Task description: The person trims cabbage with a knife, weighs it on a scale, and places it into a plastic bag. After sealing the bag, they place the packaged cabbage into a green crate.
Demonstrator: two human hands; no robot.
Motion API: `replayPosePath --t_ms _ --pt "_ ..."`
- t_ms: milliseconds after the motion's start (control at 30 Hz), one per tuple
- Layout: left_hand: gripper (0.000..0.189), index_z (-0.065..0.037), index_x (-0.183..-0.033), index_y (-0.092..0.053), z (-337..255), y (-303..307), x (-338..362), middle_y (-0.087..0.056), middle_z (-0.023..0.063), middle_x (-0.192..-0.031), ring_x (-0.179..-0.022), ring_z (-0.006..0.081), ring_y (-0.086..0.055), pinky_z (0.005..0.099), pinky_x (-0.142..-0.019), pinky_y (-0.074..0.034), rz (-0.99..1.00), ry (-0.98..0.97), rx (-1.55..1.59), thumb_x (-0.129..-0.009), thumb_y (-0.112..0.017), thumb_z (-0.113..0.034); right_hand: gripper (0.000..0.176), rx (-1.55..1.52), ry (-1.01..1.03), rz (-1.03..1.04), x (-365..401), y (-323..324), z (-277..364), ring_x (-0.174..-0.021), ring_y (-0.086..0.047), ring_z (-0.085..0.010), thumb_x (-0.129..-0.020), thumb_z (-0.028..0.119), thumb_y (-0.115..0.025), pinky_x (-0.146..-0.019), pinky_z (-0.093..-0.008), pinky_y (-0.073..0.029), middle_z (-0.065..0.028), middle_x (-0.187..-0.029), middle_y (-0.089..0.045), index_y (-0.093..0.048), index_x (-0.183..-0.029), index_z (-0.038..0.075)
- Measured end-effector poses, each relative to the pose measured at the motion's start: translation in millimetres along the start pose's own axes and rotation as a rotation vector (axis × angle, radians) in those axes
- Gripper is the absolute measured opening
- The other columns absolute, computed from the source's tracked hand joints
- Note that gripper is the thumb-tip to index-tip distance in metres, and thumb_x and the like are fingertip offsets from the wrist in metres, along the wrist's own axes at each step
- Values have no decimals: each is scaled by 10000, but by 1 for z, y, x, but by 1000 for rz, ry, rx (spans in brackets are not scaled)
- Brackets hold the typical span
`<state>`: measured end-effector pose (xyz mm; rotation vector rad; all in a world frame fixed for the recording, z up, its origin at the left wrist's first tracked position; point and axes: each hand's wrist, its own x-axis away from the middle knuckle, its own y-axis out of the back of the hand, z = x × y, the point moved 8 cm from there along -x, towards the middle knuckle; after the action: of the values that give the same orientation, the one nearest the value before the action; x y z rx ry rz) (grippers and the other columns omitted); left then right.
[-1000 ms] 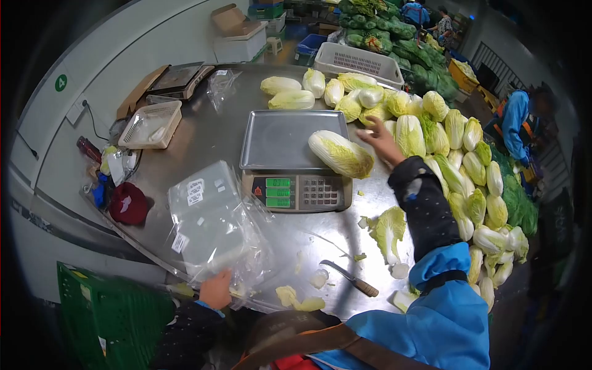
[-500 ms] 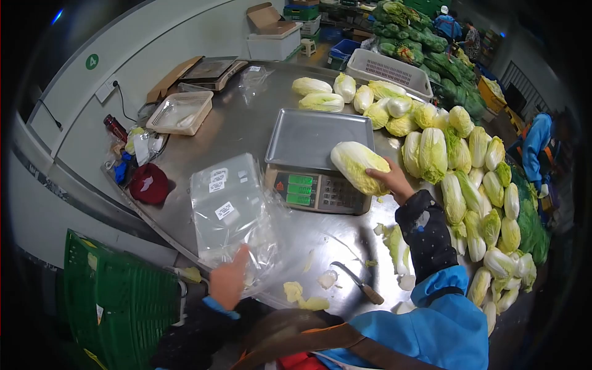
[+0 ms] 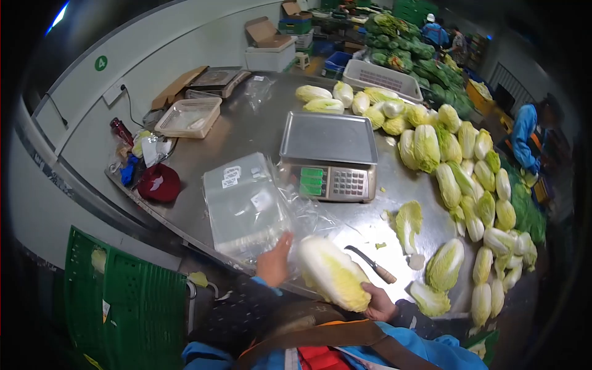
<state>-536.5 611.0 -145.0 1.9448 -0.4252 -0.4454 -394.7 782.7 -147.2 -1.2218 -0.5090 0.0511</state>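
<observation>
A pale napa cabbage [image 3: 333, 271] lies in my right hand [image 3: 379, 302], which grips its leafy end in front of my body. My left hand [image 3: 273, 262] is at the near edge of a stack of clear plastic bags [image 3: 243, 197], its fingers closed on thin film; the exact grip is partly hidden. Loose film spreads between that hand and the cabbage's white end. Beyond the cabbage lies a curved knife [image 3: 373, 265] with a wooden handle. A digital scale [image 3: 330, 139] with a bare tray and lit green displays stands behind the bags.
Many napa cabbages [image 3: 425, 148] line the table's right side. A loose leaf [image 3: 408, 225] and another cabbage [image 3: 445, 265] lie nearer. Left are a beige basket [image 3: 188, 117], a dark red cap [image 3: 159, 183] and a green crate [image 3: 132, 302]. A co-worker [image 3: 527, 139] stands far right.
My right hand has brought the cabbage from beside the scale down toward my body, next to my left hand. My left hand has shifted right along the bags. The view has turned slightly.
</observation>
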Motion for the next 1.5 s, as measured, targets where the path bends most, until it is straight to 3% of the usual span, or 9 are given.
replayPosePath --t_ms 400,567,733,1000,1133,1233,1367,1467,1500 --pt "799 -164 -1381 -349 -134 32 50 -434 -3 -1368 -642 281 -628 358 -550 -502 22 -612 204 -632 -549 30 646 667 524 -279 -48 4 -8 -1034 -520 -193 -817 37 -616 -857 -312 -451 -129 -1153 -522 -307 -1384 66" --pt "461 -158 -1127 -591 -120 82 50 -514 30 -1293 -638 266 -632 333 -549 -509 16 -543 138 -688 -534 -32 662 677 636 -369 -44 -3 -7 -980 -547 -189 -792 48 -640 -810 -296 -473 -122 -1124 -544 -323 -1373 58" --pt "656 -56 -1304 -426 -79 52 51 -399 184 -1367 -608 273 -626 360 -519 -501 -144 -337 -121 -667 -576 -20 692 654 724 -399 -28 3 -12 -1067 -534 -210 -765 -26 -643 -897 -326 -464 -127 -1213 -506 -312 -1369 33" --pt "792 -97 -1386 -318 -143 54 84 -424 3 -1376 -679 316 -626 413 -571 -502 65 -665 292 -643 -576 -8 722 974 645 -358 -34 -35 -19 -1089 -483 -204 -777 70 -685 -914 -312 -417 -126 -1256 -467 -285 -1377 29" --pt "771 -205 -1372 -365 -142 75 54 -596 136 -1098 -698 355 -624 431 -609 -491 239 -465 476 -657 -574 -7 606 677 719 -302 -27 -49 -16 -1083 -483 -201 -854 160 -607 -913 -306 -411 -131 -1261 -458 -312 -1370 42" --pt "743 -191 -1367 -371 -177 108 84 -624 182 -839 -603 323 -603 405 -571 -486 204 -942 392 -677 -571 0 571 854 752 -405 -14 -80 -22 -1111 -471 -196 -899 186 -530 -926 -286 -407 -124 -1241 -469 -275 -1391 47" --pt "799 -169 -1403 -299 -158 69 127 -615 152 -1014 -595 276 -598 363 -530 -479 155 -1070 318 -669 -570 -5 676 717 1041 -249 -38 -58 -1 -1004 -538 -160 -861 156 -597 -810 -294 -474 -86 -1120 -532 -214 -1409 56" --pt "293 -134 -1046 -631 -66 110 115 -665 98 -808 -600 263 -609 395 -529 -476 -568 -147 25 -757 -582 -140 637 404 1002 28 -36 -66 -4 -1076 -524 -195 -874 144 -581 -888 -327 -457 -83 -1210 -496 -231 -1402 82" --pt "167 -133 -922 -652 -49 83 112 -664 94 -774 -601 279 -614 406 -530 -476 -299 -111 -16 -775 -577 -163 593 266 924 11 -37 -62 -13 -1126 -503 -226 -869 148 -596 -951 -368 -427 -77 -1279 -455 -283 -1369 94"
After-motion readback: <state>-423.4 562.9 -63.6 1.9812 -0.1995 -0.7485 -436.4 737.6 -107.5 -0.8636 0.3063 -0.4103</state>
